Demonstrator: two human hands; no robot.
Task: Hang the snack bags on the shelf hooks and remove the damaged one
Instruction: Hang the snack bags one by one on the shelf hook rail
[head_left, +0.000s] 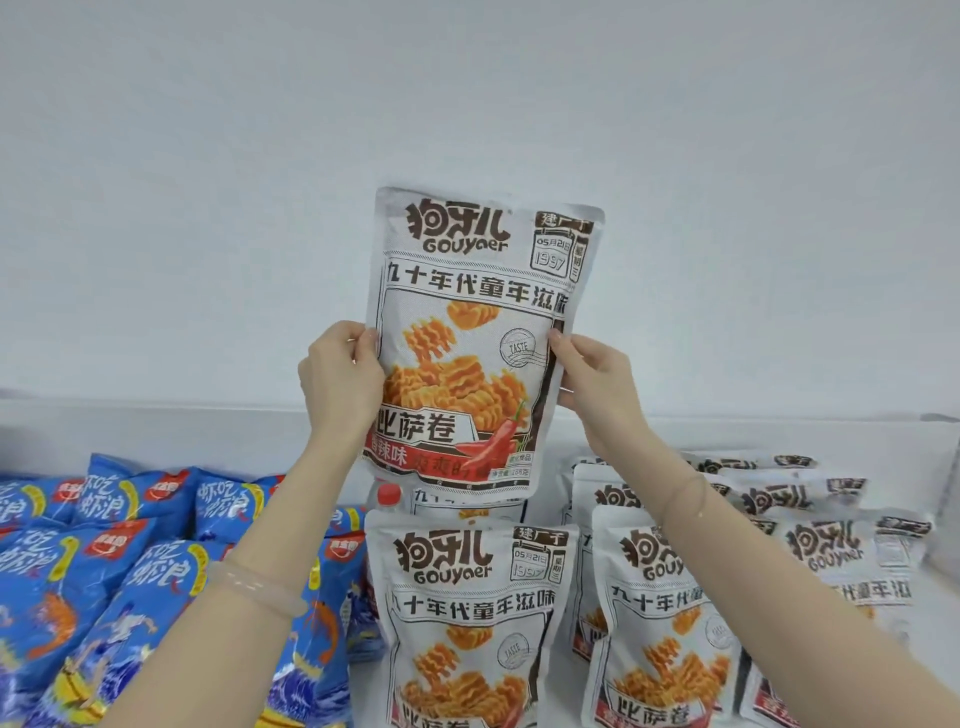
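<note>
I hold a white snack bag (475, 291) printed with orange crinkle snacks and a red chilli upright in front of a plain white wall. My left hand (340, 376) pinches its left edge and my right hand (592, 376) pinches its right edge, both around mid-height. More white bags of the same kind (470, 597) stand in rows below and to the right. No shelf hooks are in view. I cannot tell whether the held bag is damaged.
Several blue shrimp-snack bags (119, 561) are piled at the lower left. A bottle with a red cap (388, 493) peeks out behind the held bag. A white ledge (156, 415) runs along the wall behind the goods.
</note>
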